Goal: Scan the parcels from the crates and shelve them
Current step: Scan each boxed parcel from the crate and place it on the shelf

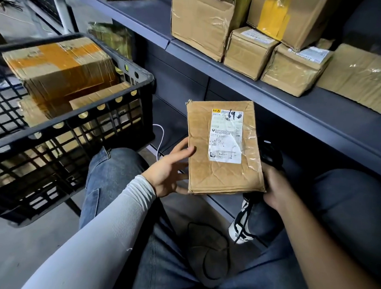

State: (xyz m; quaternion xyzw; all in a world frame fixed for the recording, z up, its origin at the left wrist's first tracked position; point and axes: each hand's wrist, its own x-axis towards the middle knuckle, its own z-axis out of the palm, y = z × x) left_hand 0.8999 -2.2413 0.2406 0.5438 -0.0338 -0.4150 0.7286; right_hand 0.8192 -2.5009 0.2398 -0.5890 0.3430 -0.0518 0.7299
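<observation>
Grey shelf (pixel 298 110) runs from 12 to 3 o'clock, five taped cartons on it. Black crate (pixel 74 124) at 9 o'clock holds more boxes. Flat parcel (pixel 223 146) at centre, label (pixel 227 136) facing up. Left hand (pixel 168 167) at the parcel's 8 o'clock edge, fingers spread, thumb on top. Right hand (pixel 274 187) at its 4 o'clock corner, curled around a dark scanner (pixel 270 154).
</observation>
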